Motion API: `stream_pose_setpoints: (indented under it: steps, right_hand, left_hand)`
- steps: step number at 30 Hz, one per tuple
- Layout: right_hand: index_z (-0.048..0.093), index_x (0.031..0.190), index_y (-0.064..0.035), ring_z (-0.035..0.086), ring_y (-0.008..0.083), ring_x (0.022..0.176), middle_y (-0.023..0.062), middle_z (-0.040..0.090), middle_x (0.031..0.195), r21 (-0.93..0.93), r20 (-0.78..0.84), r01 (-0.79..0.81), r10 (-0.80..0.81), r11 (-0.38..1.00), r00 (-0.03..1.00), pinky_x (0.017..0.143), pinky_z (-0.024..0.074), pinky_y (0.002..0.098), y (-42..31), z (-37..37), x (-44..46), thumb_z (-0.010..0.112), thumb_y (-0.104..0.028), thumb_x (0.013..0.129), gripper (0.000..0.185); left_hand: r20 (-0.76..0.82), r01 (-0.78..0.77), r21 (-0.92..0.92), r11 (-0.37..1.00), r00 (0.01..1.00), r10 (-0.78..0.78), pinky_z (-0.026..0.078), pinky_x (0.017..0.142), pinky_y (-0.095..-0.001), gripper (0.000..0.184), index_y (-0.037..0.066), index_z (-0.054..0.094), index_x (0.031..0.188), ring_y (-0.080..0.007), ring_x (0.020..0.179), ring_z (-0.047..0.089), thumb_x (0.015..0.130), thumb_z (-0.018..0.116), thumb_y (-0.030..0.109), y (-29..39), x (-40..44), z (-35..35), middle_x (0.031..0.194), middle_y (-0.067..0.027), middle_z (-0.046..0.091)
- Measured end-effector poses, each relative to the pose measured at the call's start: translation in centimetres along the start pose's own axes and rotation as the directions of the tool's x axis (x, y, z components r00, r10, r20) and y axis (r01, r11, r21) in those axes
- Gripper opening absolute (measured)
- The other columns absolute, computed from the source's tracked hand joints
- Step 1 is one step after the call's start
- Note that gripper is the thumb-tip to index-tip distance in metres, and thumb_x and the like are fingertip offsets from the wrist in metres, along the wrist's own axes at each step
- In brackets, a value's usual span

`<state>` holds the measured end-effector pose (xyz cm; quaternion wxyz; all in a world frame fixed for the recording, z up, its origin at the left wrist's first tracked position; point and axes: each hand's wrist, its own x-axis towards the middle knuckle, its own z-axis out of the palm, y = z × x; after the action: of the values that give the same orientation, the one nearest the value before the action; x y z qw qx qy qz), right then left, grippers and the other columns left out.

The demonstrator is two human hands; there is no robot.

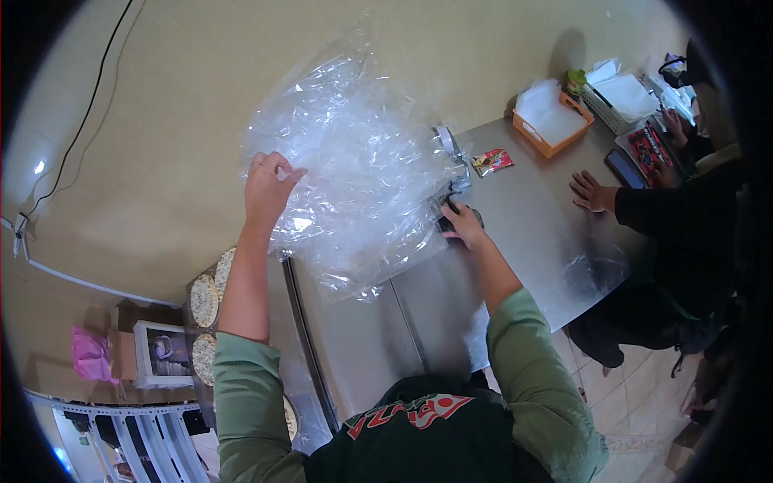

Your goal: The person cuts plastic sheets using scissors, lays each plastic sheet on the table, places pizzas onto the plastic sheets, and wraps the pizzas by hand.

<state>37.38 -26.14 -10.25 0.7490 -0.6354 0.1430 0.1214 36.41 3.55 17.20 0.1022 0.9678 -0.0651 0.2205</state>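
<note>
A large, crumpled clear plastic bag spreads over the metal table and up in front of the wall. My left hand pinches the bag's left edge, fingers bent together. At the bag's lower right, my right hand is closed on a dark object, partly hidden by the fingers. Just above that hand, a silvery metal part stands against the bag's right side. A small red and green packet lies on the table to the right of it.
An orange basket with white sheets and a white basket of papers stand at the back right. A person in dark clothes rests a hand on the table. Round topped items sit on trays at left.
</note>
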Motion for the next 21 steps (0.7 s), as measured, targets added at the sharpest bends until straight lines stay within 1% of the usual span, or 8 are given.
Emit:
stream_pose_setpoints:
  steps: [4,6,8,12,15,16,17,21]
  right_hand:
    - [0.049,0.119,-0.0017,0.053,0.0252,0.104,0.0149,0.057,0.109,-0.196,-0.062,0.324,-0.341,0.926,0.938,0.083,0.0462,0.0339,1.4,2.6,4.7,0.057,-0.015,0.082,0.040]
    - [0.042,0.125,-0.0001,0.049,0.0250,0.112,0.0159,0.053,0.119,-0.410,0.065,0.353,-0.359,0.841,0.931,0.092,0.0383,0.0325,4.0,0.7,9.1,0.056,-0.007,0.078,0.050]
    - [0.046,0.120,-0.0011,0.051,0.0178,0.103,0.0101,0.053,0.112,-0.173,-0.167,0.093,-0.122,0.981,0.978,0.089,0.0387,0.0298,-2.8,0.2,2.0,0.053,-0.008,0.081,0.040]
    - [0.049,0.112,-0.0005,0.049,0.0157,0.099,0.0100,0.052,0.108,-0.138,-0.583,0.748,-0.664,0.649,0.468,0.088,0.0378,0.0294,-12.7,3.9,-6.7,0.044,-0.001,0.085,0.028]
    - [0.051,0.104,-0.0023,0.053,0.0229,0.098,0.0115,0.056,0.102,-0.216,-0.048,0.969,-0.992,0.121,0.113,0.089,0.0379,0.0342,-18.4,10.3,-14.0,0.056,0.000,0.077,0.028]
    - [0.051,0.106,-0.0025,0.052,0.0213,0.101,0.0115,0.053,0.108,-0.183,0.302,0.976,-0.938,0.118,0.170,0.089,0.0386,0.0352,-18.8,12.4,-15.8,0.056,-0.005,0.078,0.028]
    - [0.053,0.106,-0.0082,0.052,0.0227,0.102,0.0064,0.054,0.111,-0.103,0.562,0.994,-0.827,-0.042,0.023,0.091,0.0382,0.0379,-19.6,14.9,-16.2,0.058,-0.013,0.078,0.029]
    - [0.046,0.123,-0.0204,0.031,0.0228,0.126,0.0040,0.033,0.137,-0.520,0.775,0.782,-0.575,-0.345,0.261,0.101,0.0234,0.0537,-14.9,20.4,-8.3,0.053,-0.034,0.083,0.043]
  left_hand:
    - [-0.331,-0.360,0.270,0.893,0.836,0.438,0.044,0.068,-0.0353,0.023,0.003,0.053,0.075,-0.0271,0.079,0.054,0.074,0.069,0.020,-0.9,-0.1,-1.9,0.085,-0.0110,0.057]
    - [-0.246,-0.195,-0.064,0.979,0.954,0.174,0.044,0.066,-0.0355,0.023,0.003,0.052,0.078,-0.0282,0.079,0.054,0.077,0.067,0.020,-2.4,-1.0,-2.1,0.087,-0.0127,0.058]
    - [-0.125,-0.006,-0.280,0.960,0.992,-0.030,0.044,0.064,-0.0354,0.022,0.004,0.051,0.082,-0.0288,0.078,0.055,0.080,0.064,0.021,-4.3,-1.8,-1.7,0.087,-0.0143,0.058]
    - [-0.076,0.189,-0.407,0.894,0.968,-0.239,0.044,0.064,-0.0341,0.020,0.005,0.051,0.091,-0.0275,0.075,0.056,0.086,0.056,0.023,-5.3,-2.5,0.0,0.082,-0.0163,0.059]
    - [-0.097,0.182,-0.535,0.825,0.957,-0.274,0.044,0.064,-0.0348,0.022,0.005,0.053,0.094,-0.0267,0.072,0.058,0.088,0.050,0.026,-6.1,-2.5,3.3,0.080,-0.0159,0.059]
    - [-0.103,0.162,-0.593,0.789,0.956,-0.274,0.044,0.064,-0.0353,0.023,0.005,0.054,0.095,-0.0267,0.071,0.058,0.089,0.048,0.027,-6.5,-2.3,4.2,0.080,-0.0155,0.060]
    - [-0.056,0.187,-0.604,0.775,0.960,-0.275,0.044,0.065,-0.0357,0.024,0.005,0.054,0.095,-0.0272,0.072,0.059,0.089,0.047,0.027,-6.5,-2.2,4.4,0.081,-0.0152,0.060]
    - [0.029,0.291,-0.579,0.762,0.941,-0.337,0.045,0.068,-0.0371,0.024,0.006,0.057,0.094,-0.0283,0.076,0.060,0.089,0.045,0.026,-6.0,-1.9,0.6,0.084,-0.0140,0.062]
